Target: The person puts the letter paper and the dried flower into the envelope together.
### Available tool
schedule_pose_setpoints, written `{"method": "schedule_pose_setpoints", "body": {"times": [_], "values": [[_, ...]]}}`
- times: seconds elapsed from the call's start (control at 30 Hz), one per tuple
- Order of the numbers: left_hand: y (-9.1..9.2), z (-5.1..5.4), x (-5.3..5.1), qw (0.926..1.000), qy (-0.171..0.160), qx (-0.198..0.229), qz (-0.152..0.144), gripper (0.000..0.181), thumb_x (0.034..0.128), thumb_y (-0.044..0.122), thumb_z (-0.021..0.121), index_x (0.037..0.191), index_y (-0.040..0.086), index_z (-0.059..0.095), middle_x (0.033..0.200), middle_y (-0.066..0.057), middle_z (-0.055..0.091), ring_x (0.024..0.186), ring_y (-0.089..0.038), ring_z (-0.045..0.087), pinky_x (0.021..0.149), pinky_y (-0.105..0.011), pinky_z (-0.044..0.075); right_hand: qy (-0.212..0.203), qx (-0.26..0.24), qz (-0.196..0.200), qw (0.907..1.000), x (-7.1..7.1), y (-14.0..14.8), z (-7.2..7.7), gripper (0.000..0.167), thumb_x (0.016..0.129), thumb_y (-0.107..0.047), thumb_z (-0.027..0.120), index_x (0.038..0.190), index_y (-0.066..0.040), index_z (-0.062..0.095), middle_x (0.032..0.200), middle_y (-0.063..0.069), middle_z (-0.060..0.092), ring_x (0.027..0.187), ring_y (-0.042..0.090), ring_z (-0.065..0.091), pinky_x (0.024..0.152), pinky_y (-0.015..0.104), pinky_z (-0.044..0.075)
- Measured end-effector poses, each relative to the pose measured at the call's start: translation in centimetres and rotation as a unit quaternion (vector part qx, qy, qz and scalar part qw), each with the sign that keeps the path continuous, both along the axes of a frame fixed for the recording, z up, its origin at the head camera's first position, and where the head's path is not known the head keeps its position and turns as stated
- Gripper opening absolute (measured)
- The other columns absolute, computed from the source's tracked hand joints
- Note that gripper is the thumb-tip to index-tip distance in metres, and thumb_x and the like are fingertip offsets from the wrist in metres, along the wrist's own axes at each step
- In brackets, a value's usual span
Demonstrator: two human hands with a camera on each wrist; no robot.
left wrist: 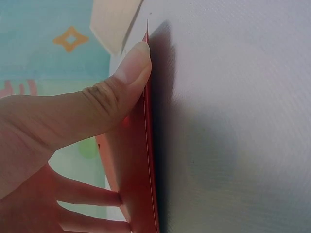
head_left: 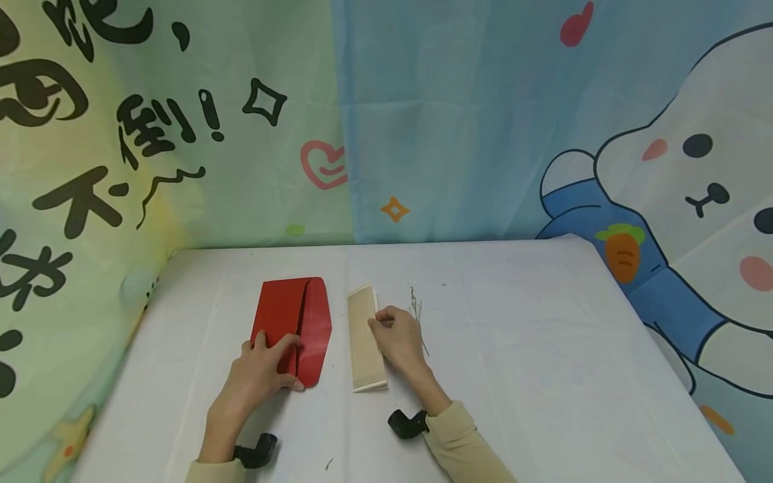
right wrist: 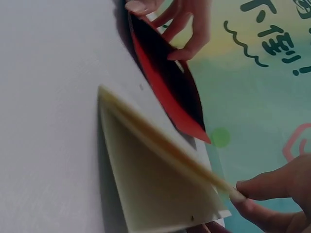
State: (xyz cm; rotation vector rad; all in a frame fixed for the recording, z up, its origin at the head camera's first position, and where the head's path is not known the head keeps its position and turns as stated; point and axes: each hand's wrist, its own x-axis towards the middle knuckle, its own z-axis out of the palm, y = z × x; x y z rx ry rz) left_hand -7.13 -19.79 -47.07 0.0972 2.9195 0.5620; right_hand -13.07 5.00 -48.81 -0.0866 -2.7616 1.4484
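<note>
A red envelope (head_left: 279,305) with its flap unfolded to the right lies at a slant on the white table. My left hand (head_left: 256,369) grips its lower part, thumb at the near edge and fingers over the front; the left wrist view shows the thumb (left wrist: 131,65) on the envelope's edge (left wrist: 141,170). To the right is a folded cream card (head_left: 364,342). My right hand (head_left: 401,339) pinches its right edge between thumb and fingers. From the right wrist view, the card (right wrist: 150,189) stands partly spread at the fold, and the envelope's mouth (right wrist: 167,77) gapes.
A thin dried sprig (head_left: 417,312) lies just beyond my right hand on the white table (head_left: 543,349). A small plant bit (head_left: 329,464) lies near the front. Black wrist-worn devices (head_left: 256,451) sit at both wrists. A printed cloth (head_left: 453,134) hangs behind the table.
</note>
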Motion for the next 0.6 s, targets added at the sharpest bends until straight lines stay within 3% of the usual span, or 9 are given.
{"method": "schedule_pose_setpoints", "body": {"times": [0.23,0.5,0.6], "values": [[0.0,-0.1,0.0,1.0,0.001,-0.004,0.002,0.068,0.0695,0.031,0.095,0.127,0.021,0.06,0.116,-0.028,0.051,0.108,-0.053,0.051,0.073,-0.054,0.058,-0.016,-0.025,0.018,0.9994,-0.1,0.3,0.1,0.02,0.091,-0.012,0.073,0.107,0.0,0.076,0.098,0.014,0.076,0.094,0.029,0.072,0.084,0.045,0.056],[0.1,0.1,0.0,1.0,0.001,-0.002,0.006,0.068,0.0697,0.029,0.095,0.127,0.021,0.06,0.117,-0.028,0.051,0.11,-0.053,0.051,0.075,-0.056,0.059,-0.046,-0.071,0.067,0.9942,0.0,1.0,0.1,0.031,0.094,-0.013,0.07,0.123,-0.002,0.072,0.107,0.014,0.076,0.104,0.03,0.072,0.092,0.048,0.055],[0.1,0.1,0.0,1.0,0.001,-0.003,0.004,0.068,0.0694,0.03,0.095,0.128,0.021,0.06,0.117,-0.028,0.051,0.11,-0.054,0.051,0.074,-0.056,0.058,-0.046,-0.079,0.073,0.9931,0.0,1.1,-0.1,0.033,0.094,-0.012,0.07,0.125,-0.002,0.071,0.107,0.015,0.075,0.103,0.03,0.072,0.089,0.046,0.055]]}}
